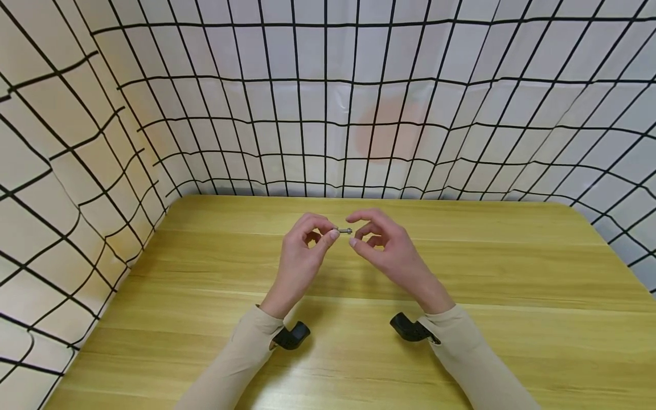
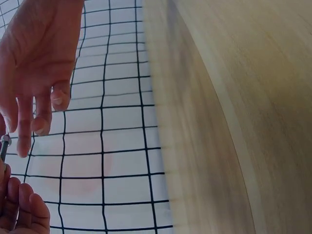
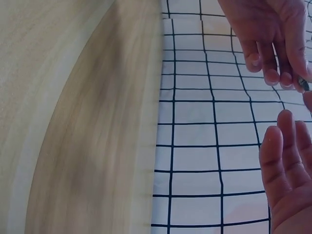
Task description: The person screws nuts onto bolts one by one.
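Note:
A small silvery metal bolt [image 1: 345, 231] points to the right in the head view, its thicker end outermost. My left hand [image 1: 302, 250] pinches its other end between thumb and forefinger, above the wooden table [image 1: 205, 319]. Close by on the right, my right hand [image 1: 386, 242] has its thumb and forefinger spread apart around the bolt's thick end, with a gap on both sides. In the left wrist view the bolt [image 2: 5, 141] shows at the left edge, below the right hand [image 2: 44, 63]. The right wrist view shows the right hand [image 3: 290, 180] with relaxed fingers.
White walls with a black grid net [image 1: 328, 122] rise behind the table and along its sides. Each sleeve has a black wrist device, one on the left [image 1: 292, 336] and one on the right [image 1: 410, 328].

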Demonstrator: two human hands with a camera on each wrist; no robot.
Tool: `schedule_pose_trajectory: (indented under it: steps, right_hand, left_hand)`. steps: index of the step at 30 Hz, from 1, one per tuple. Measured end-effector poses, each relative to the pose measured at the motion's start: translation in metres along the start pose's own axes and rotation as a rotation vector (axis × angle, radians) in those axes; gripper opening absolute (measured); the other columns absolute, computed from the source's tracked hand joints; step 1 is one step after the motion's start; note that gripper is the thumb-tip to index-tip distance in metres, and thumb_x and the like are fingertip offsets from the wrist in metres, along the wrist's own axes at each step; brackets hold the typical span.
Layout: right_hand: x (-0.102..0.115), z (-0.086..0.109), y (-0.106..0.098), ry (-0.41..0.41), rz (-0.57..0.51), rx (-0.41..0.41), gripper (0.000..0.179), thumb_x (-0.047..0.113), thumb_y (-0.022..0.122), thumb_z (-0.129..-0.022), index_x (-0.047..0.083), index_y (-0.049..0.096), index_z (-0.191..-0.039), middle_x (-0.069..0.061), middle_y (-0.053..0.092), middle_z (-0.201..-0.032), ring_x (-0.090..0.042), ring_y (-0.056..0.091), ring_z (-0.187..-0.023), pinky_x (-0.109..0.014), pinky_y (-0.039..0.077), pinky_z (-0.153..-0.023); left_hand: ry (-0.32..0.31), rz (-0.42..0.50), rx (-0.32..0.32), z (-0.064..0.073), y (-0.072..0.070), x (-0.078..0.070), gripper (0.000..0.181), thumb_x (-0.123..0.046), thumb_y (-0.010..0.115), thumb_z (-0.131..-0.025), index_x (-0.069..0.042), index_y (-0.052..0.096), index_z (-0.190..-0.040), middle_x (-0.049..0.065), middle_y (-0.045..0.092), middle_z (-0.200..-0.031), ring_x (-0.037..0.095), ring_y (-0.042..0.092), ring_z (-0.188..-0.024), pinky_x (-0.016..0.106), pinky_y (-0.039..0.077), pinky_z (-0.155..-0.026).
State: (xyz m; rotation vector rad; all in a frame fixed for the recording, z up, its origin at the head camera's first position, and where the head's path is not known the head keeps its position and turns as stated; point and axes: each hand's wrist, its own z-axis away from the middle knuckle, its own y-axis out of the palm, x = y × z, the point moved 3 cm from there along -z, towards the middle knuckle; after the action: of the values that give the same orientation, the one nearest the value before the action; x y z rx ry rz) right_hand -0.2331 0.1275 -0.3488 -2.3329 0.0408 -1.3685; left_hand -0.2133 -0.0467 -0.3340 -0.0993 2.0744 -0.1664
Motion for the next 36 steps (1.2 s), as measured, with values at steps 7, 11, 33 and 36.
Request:
schedule_pose_trajectory:
  steps: [7,11,33,36]
  right_hand:
    - [0.028,0.001,0.0,-0.04,0.065,-0.037,0.022,-0.007,0.066,-0.09,-0.002,0.062,-0.11,-0.01,0.059,-0.111,-0.025,0.062,-0.089,-0.033,0.054,-0.07]
    - [0.027,0.002,0.0,-0.026,0.083,-0.061,0.017,-0.005,0.067,-0.09,-0.002,0.064,-0.106,-0.009,0.061,-0.104,-0.024,0.06,-0.087,-0.03,0.053,-0.069]
    - [-0.011,-0.001,-0.001,0.058,-0.007,-0.028,0.017,0.019,0.06,-0.1,0.014,0.065,-0.116,-0.003,0.063,-0.106,-0.019,0.06,-0.087,-0.037,0.053,-0.068]
    - [-0.009,-0.001,-0.001,-0.003,0.021,-0.018,0.028,0.007,0.067,-0.094,0.013,0.063,-0.121,-0.002,0.06,-0.117,-0.019,0.061,-0.09,-0.034,0.053,-0.071]
  left_hand:
    - [-0.002,0.004,0.005,-0.001,0.0,0.001,0.006,0.0,0.066,-0.092,0.006,0.066,-0.093,0.014,0.06,-0.097,0.022,0.054,-0.088,0.039,0.043,-0.077]
    - [0.004,0.004,0.013,-0.001,0.0,0.0,0.007,-0.001,0.066,-0.093,0.006,0.066,-0.093,0.014,0.06,-0.095,0.021,0.054,-0.087,0.036,0.043,-0.077]
    - [0.013,0.008,0.014,-0.001,0.002,-0.002,0.007,0.0,0.066,-0.093,0.007,0.066,-0.092,0.015,0.061,-0.094,0.018,0.053,-0.086,0.029,0.042,-0.075]
    - [0.014,0.003,0.008,-0.001,0.001,-0.001,0.007,0.0,0.066,-0.093,0.006,0.066,-0.092,0.015,0.061,-0.095,0.019,0.053,-0.087,0.03,0.042,-0.075]
